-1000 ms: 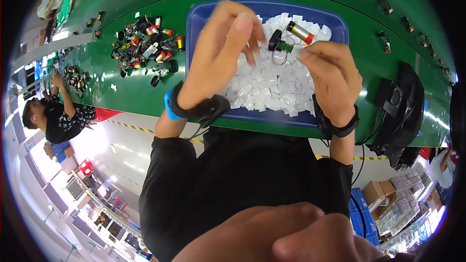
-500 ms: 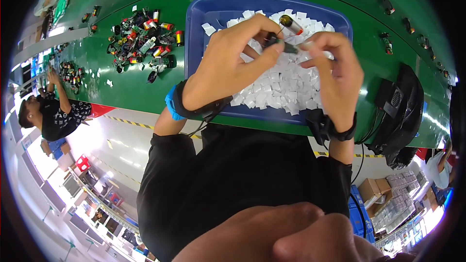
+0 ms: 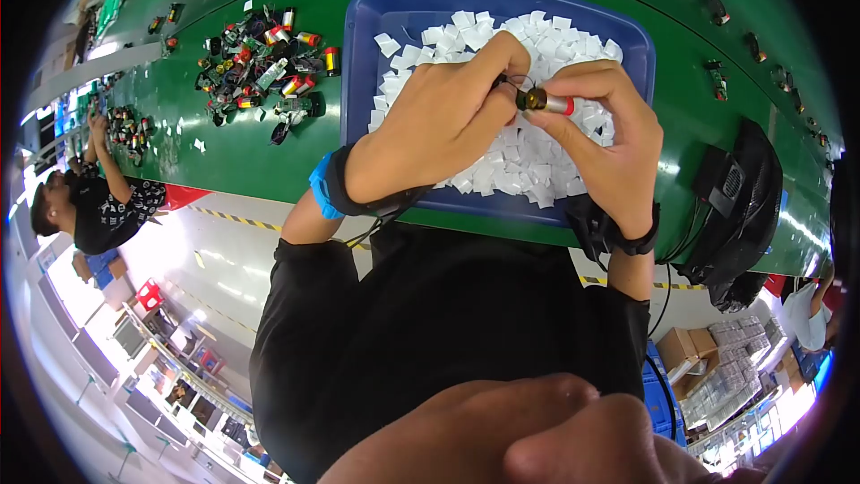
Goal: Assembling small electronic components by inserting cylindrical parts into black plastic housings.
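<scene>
Both of my hands are together above a blue tray (image 3: 363, 27) full of small white square pieces (image 3: 528, 166). My right hand (image 3: 614, 116) pinches a small battery-like cylinder (image 3: 548, 103) between thumb and fingers; it has a dark gold end and a red-and-white body. My left hand (image 3: 448, 116) is closed close beside that gold end. Its fingers grip a dark part with thin wires (image 3: 506, 82), mostly hidden by the fingers. A thin wire runs between this part and the cylinder.
Left of the tray lies a heap of battery-and-circuit-board assemblies (image 3: 264, 72). Single assemblies (image 3: 717, 81) are scattered along the right side of the green table (image 3: 296, 157). A black bag (image 3: 748, 206) and a dark box with cables (image 3: 717, 181) sit at right. A co-worker (image 3: 107, 215) works at far left.
The cylinder, dangling above my fingers before, is now lower and pinched by my right hand. The dark green piece between my fingertips is now mostly hidden. My hands have drawn closer together.
</scene>
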`<action>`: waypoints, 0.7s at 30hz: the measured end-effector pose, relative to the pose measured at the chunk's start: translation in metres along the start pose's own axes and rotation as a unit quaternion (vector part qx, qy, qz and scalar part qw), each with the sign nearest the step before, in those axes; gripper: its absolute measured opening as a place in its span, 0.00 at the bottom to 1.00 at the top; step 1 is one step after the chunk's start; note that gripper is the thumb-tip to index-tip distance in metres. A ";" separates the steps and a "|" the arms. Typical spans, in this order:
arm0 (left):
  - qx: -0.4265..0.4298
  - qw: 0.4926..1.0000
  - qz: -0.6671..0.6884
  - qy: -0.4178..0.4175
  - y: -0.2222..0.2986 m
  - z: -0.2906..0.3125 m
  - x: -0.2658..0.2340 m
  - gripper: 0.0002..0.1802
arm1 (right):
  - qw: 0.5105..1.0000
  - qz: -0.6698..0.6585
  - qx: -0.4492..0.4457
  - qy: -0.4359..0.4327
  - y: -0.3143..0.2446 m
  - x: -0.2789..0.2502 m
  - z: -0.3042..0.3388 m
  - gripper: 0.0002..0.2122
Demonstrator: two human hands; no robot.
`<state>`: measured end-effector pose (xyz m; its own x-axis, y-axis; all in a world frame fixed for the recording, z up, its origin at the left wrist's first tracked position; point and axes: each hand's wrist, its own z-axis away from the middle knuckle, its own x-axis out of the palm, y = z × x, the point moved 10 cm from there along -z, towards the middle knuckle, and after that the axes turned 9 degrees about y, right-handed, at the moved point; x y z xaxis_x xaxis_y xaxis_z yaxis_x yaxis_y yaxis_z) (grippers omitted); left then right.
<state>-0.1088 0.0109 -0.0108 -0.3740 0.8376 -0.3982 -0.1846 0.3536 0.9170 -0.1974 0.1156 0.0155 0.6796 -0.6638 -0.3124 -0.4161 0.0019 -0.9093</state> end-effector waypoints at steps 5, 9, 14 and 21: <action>-0.095 0.969 0.220 -0.061 -0.013 -0.001 0.004 0.08 | 0.971 0.109 -0.212 -0.014 -0.039 0.006 0.001 0.13; -0.258 0.797 0.531 -0.126 -0.022 0.003 0.023 0.10 | 0.948 0.136 -0.286 0.024 -0.051 0.012 0.014 0.13; -0.133 0.940 0.312 -0.049 -0.012 -0.003 0.004 0.14 | 0.952 0.130 -0.275 0.040 -0.047 0.005 0.013 0.13; -0.118 0.963 0.236 -0.052 -0.016 0.000 0.009 0.17 | 0.931 0.190 -0.301 0.082 -0.051 0.002 0.011 0.13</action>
<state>-0.1088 0.0128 -0.0291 -0.3766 0.9232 0.0774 -0.2217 -0.1709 0.9600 -0.1685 0.1223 0.0581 0.3334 -0.8063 -0.4886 -0.9040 -0.1263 -0.4085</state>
